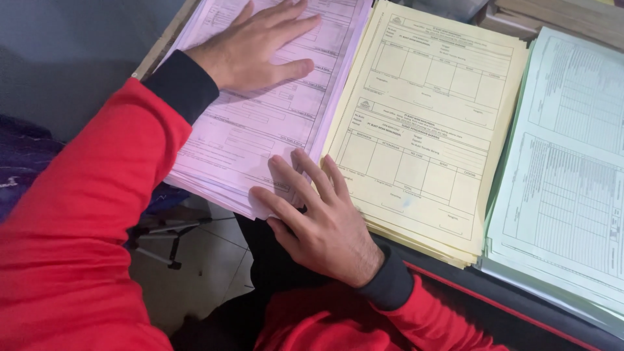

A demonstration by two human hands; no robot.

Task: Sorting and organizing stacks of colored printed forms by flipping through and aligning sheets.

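Paper fills the desk [153, 60] in three stacks. Left hand [257, 45] lies flat on the pink stack [260, 130], fingers spread wide, near the desk's left edge. Right hand [318, 224] presses the pink stack's near corner, fingers open, where the sheets hang over the desk's front edge. Yellow stack [426, 123] sits just beside it, touching. Green stack [565, 175] lies at the right edge.
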